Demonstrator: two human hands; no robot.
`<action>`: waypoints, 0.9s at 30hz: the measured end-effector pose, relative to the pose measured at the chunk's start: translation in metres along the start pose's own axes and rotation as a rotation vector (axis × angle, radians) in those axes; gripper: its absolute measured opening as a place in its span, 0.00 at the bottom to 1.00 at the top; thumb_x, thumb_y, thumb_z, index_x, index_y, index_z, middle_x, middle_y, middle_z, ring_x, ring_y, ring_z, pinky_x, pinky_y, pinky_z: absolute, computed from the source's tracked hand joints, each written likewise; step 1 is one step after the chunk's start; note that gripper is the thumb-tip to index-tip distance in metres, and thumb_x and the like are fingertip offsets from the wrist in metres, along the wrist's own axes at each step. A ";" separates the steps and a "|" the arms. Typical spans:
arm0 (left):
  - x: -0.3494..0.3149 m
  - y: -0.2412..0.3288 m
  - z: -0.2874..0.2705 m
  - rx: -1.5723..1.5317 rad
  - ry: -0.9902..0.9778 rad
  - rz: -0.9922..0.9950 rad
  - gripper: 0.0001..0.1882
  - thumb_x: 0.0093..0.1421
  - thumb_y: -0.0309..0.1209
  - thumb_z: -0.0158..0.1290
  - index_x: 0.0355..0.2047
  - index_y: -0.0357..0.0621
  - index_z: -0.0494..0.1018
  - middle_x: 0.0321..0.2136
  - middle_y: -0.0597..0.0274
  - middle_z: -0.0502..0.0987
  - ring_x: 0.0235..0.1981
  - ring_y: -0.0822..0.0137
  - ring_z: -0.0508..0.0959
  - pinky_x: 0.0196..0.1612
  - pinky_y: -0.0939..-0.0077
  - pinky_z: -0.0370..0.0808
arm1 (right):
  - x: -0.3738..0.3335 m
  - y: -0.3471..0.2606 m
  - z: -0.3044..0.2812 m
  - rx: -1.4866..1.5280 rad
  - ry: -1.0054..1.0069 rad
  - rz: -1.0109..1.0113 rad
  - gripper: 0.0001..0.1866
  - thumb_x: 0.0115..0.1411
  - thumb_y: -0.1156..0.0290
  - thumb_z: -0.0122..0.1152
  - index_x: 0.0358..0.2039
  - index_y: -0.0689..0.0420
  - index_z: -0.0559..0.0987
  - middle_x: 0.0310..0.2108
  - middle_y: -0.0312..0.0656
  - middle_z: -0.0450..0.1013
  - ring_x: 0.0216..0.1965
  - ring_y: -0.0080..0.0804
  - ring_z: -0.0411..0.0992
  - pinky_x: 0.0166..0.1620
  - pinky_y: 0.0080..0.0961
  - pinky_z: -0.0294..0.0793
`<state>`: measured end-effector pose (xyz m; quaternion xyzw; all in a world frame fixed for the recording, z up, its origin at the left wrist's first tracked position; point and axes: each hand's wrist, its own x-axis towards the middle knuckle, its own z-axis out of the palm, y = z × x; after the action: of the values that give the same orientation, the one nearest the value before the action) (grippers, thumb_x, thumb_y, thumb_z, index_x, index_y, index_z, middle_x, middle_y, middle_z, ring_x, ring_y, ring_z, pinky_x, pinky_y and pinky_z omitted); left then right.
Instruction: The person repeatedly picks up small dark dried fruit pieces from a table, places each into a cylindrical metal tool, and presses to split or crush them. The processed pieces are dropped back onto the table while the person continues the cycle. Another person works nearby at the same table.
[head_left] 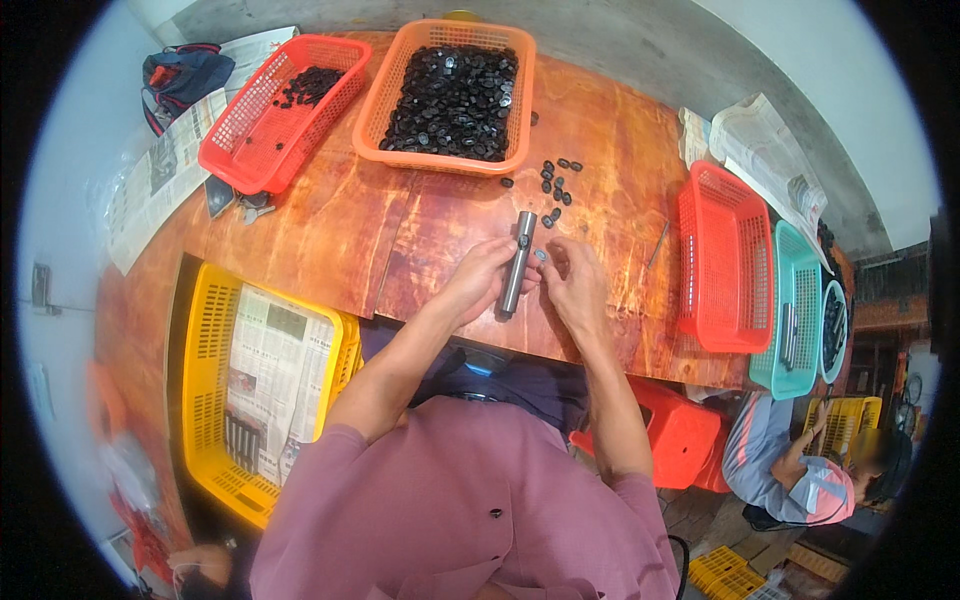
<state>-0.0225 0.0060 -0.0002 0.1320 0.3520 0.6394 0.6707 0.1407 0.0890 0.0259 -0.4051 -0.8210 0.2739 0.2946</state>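
My left hand [476, 282] is closed around a dark grey metal tube [512, 289], held slanted above the near part of the wooden table. A small black oval piece [523, 241] sits on the tube's side near its upper end. Just right of the tube, my right hand [577, 288] pinches a small bluish oval piece [541, 256] between thumb and fingertip. Several loose black oval pieces [558, 182] lie on the table beyond my hands.
An orange basket [368, 135] full of black oval pieces stands at the back. Left of it is a red basket [248, 165] with fewer small parts. A yellow crate [203, 375] holds newspaper and dark tubes. Red [725, 270] and green [797, 265] baskets stand right; a person [790, 470] sits beyond.
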 end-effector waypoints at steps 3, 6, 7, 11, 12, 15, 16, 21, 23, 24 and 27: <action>-0.001 -0.001 -0.001 0.004 -0.010 0.010 0.18 0.77 0.35 0.41 0.54 0.32 0.71 0.43 0.49 0.81 0.41 0.59 0.82 0.46 0.65 0.82 | 0.001 0.000 0.003 -0.007 -0.062 -0.080 0.08 0.60 0.73 0.67 0.40 0.59 0.82 0.36 0.49 0.75 0.40 0.51 0.78 0.44 0.43 0.77; 0.000 -0.002 -0.004 0.010 -0.010 0.019 0.18 0.77 0.35 0.41 0.55 0.33 0.71 0.42 0.50 0.80 0.41 0.59 0.82 0.45 0.65 0.82 | 0.003 0.003 0.004 -0.068 -0.098 -0.091 0.06 0.61 0.73 0.66 0.38 0.60 0.83 0.37 0.49 0.75 0.40 0.51 0.78 0.44 0.42 0.78; 0.001 -0.003 -0.005 0.012 -0.009 0.023 0.18 0.77 0.35 0.41 0.55 0.33 0.71 0.42 0.50 0.80 0.41 0.60 0.82 0.45 0.65 0.82 | 0.003 0.005 0.004 -0.091 -0.099 -0.082 0.06 0.61 0.73 0.65 0.37 0.60 0.83 0.37 0.49 0.75 0.40 0.51 0.78 0.44 0.42 0.78; 0.000 -0.003 -0.004 -0.021 -0.012 0.021 0.17 0.78 0.35 0.41 0.55 0.34 0.70 0.43 0.50 0.80 0.41 0.60 0.82 0.45 0.65 0.82 | 0.005 0.004 -0.005 -0.058 -0.131 0.036 0.09 0.59 0.76 0.66 0.41 0.60 0.83 0.40 0.49 0.75 0.41 0.50 0.77 0.44 0.40 0.78; -0.002 -0.001 -0.001 -0.029 0.000 0.018 0.17 0.78 0.35 0.41 0.55 0.34 0.70 0.43 0.50 0.80 0.41 0.60 0.82 0.45 0.65 0.82 | 0.005 0.005 -0.009 -0.006 -0.146 0.035 0.10 0.59 0.77 0.66 0.42 0.60 0.82 0.40 0.49 0.75 0.41 0.49 0.77 0.45 0.39 0.78; -0.001 -0.002 -0.003 -0.034 0.003 0.012 0.17 0.78 0.35 0.41 0.55 0.34 0.70 0.43 0.50 0.80 0.41 0.60 0.82 0.45 0.65 0.82 | 0.006 0.009 -0.023 0.086 -0.236 0.039 0.15 0.58 0.80 0.66 0.46 0.60 0.81 0.41 0.49 0.74 0.41 0.49 0.77 0.47 0.38 0.77; 0.000 -0.003 -0.004 -0.033 -0.002 0.011 0.17 0.78 0.35 0.41 0.55 0.34 0.70 0.43 0.50 0.80 0.41 0.59 0.82 0.45 0.65 0.82 | 0.006 0.011 -0.027 0.105 -0.272 0.042 0.16 0.58 0.81 0.66 0.48 0.60 0.81 0.41 0.50 0.74 0.41 0.49 0.78 0.47 0.38 0.77; 0.001 -0.002 -0.004 -0.033 -0.017 0.009 0.17 0.77 0.36 0.42 0.55 0.34 0.70 0.43 0.49 0.81 0.41 0.59 0.82 0.45 0.65 0.82 | 0.011 0.016 -0.031 0.074 -0.356 0.011 0.17 0.58 0.81 0.65 0.49 0.59 0.81 0.40 0.51 0.75 0.45 0.49 0.77 0.49 0.38 0.77; 0.001 -0.002 -0.005 -0.030 -0.023 0.007 0.17 0.77 0.36 0.42 0.55 0.34 0.70 0.43 0.49 0.81 0.41 0.58 0.83 0.45 0.65 0.82 | 0.012 0.015 -0.030 0.045 -0.362 0.030 0.16 0.57 0.80 0.66 0.48 0.59 0.81 0.40 0.51 0.75 0.46 0.49 0.77 0.50 0.39 0.77; 0.001 -0.002 -0.006 -0.029 -0.022 0.004 0.17 0.77 0.36 0.42 0.55 0.34 0.70 0.43 0.49 0.81 0.40 0.58 0.83 0.45 0.65 0.82 | 0.012 0.014 -0.030 0.040 -0.345 0.036 0.16 0.57 0.80 0.66 0.47 0.60 0.81 0.40 0.51 0.75 0.46 0.49 0.77 0.50 0.39 0.77; 0.002 -0.003 -0.006 -0.024 -0.013 0.008 0.17 0.77 0.36 0.43 0.55 0.35 0.70 0.43 0.48 0.81 0.40 0.58 0.83 0.45 0.64 0.82 | 0.012 0.014 -0.030 -0.034 -0.335 0.008 0.14 0.57 0.79 0.67 0.45 0.61 0.81 0.40 0.52 0.76 0.45 0.50 0.78 0.49 0.40 0.77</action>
<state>-0.0241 0.0055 -0.0071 0.1293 0.3395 0.6454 0.6719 0.1628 0.1121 0.0396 -0.3620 -0.8614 0.3250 0.1457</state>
